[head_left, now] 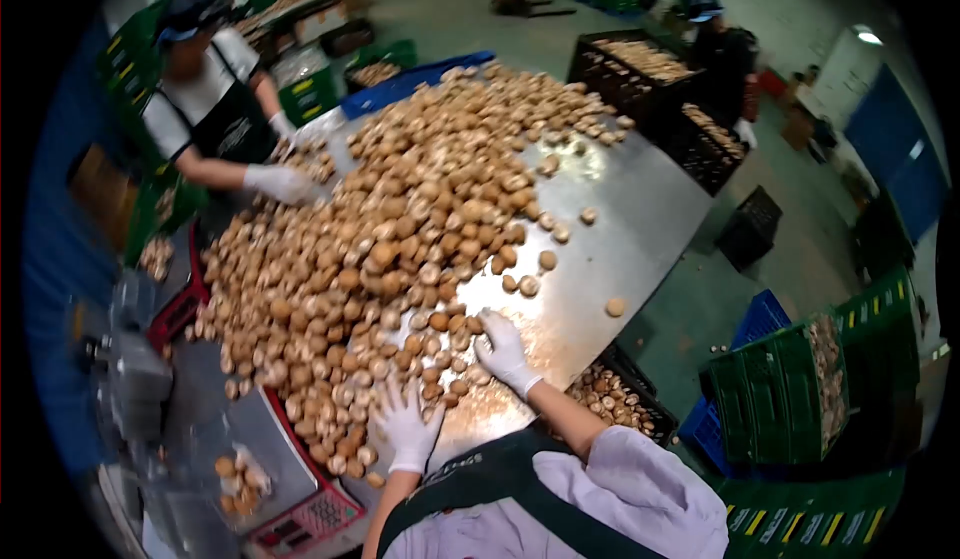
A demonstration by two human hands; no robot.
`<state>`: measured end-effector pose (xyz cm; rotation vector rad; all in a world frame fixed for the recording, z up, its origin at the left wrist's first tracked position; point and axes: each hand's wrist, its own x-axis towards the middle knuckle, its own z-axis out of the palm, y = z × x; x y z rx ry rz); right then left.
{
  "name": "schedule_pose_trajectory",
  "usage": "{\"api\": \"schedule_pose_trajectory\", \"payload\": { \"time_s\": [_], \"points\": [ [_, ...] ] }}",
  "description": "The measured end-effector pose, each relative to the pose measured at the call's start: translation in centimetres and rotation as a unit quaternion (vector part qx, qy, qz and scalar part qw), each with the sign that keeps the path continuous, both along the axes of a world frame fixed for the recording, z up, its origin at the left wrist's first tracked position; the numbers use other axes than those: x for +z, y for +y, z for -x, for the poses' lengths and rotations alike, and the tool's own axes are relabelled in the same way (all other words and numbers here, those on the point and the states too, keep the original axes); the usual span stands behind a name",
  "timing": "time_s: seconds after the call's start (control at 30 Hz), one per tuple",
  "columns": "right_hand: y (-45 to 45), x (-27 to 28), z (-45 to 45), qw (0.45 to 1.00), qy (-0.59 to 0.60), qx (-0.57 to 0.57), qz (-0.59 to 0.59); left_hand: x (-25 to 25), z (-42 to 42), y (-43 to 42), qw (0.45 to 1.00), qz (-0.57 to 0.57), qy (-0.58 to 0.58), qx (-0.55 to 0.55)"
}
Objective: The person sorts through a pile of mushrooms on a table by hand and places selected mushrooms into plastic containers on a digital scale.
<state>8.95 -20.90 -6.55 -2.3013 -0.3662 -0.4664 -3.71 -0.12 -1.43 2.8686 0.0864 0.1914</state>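
A large heap of brown-capped mushrooms (400,219) covers much of the metal table (640,209). My left hand (408,427), in a white glove, lies with fingers spread on the near edge of the heap. My right hand (506,352), gloved too, rests on the tabletop at the heap's right side. Its fingers are stretched and slightly curved against the outermost mushrooms, with nothing plainly gripped. Several loose mushrooms, one of them a pale mushroom (615,307), lie apart on the bare metal to the right.
Across the table at left, a co-worker (225,109) in white gloves handles mushrooms. Another person (722,64) stands by dark crates (640,89) at the far right. Below my right arm is a crate of mushrooms (612,399). Green crates (770,409) stand at right, a red-rimmed crate (310,514) at left.
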Motion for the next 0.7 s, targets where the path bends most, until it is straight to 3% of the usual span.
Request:
{"api": "schedule_pose_trajectory", "payload": {
  "time_s": [0.03,0.1,0.13,0.27,0.33,0.6,0.7],
  "points": [
    [0.3,0.3,0.3,0.998,0.010,0.019,-0.061,0.2,0.1,-0.1,1.000,-0.019,0.010,-0.012],
    [1.5,0.7,0.1,0.998,0.001,0.056,-0.025,-0.6,0.1,-0.3,0.998,-0.037,0.041,-0.019],
    [2.9,1.4,0.4,0.994,0.044,0.058,-0.086,-0.4,0.1,-0.4,0.998,-0.046,0.021,-0.027],
    [4.6,3.9,0.9,0.984,-0.006,0.159,0.082,-0.9,1.1,0.2,0.997,-0.015,-0.037,-0.067],
    [4.1,4.3,1.5,0.979,0.045,0.182,0.078,-0.1,1.8,0.6,0.992,-0.001,-0.040,-0.118],
    [-0.1,5.0,4.2,0.958,0.046,0.265,0.101,0.9,4.1,3.0,0.981,0.039,-0.031,-0.189],
    [-0.1,5.5,4.5,0.968,0.074,0.235,0.047,0.9,4.9,4.2,0.976,0.052,-0.053,-0.206]
  ]
}}
